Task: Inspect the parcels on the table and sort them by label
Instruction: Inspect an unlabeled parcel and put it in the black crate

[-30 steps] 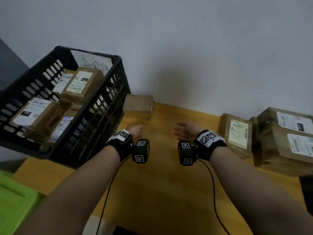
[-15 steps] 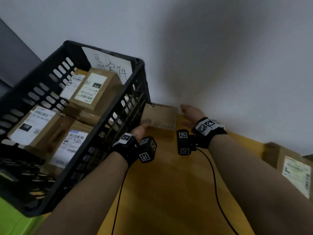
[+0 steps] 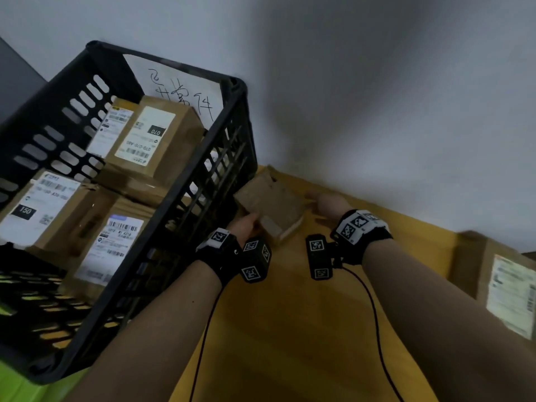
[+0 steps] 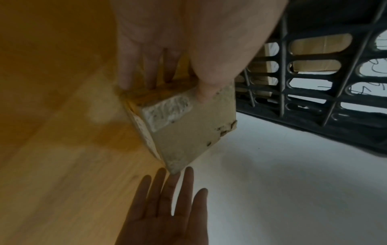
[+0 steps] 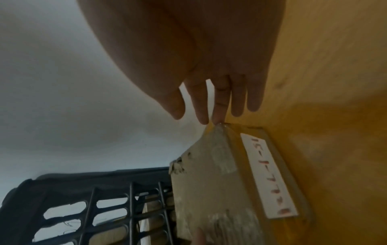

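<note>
A small brown cardboard parcel [image 3: 272, 204] lies tilted on the yellow wooden table [image 3: 290, 329], against the wall and next to the black crate [image 3: 239, 88]. My left hand [image 3: 246, 224] grips its near end, thumb on the top face and fingers underneath [image 4: 146, 69]. My right hand [image 3: 327, 203] is held flat with straight fingers, and a fingertip [image 5: 217, 119] touches the parcel's far corner. In the right wrist view the parcel [image 5: 209, 182] shows a white strip with red handwriting [image 5: 270, 179] on its side. Its top face [image 4: 188, 129] carries a torn label remnant.
The black crate holds several labelled cardboard parcels [image 3: 153, 140] and a handwritten paper sign [image 3: 179, 91]. Another labelled parcel [image 3: 499, 285] sits at the table's right edge. A green object [image 3: 17, 387] shows at the lower left. The white wall [image 3: 377, 111] runs behind the table.
Both hands have reached forward to the small parcel by the crate. The left hand has taken hold of its near end and tilted it; the right hand has come to its far corner.
</note>
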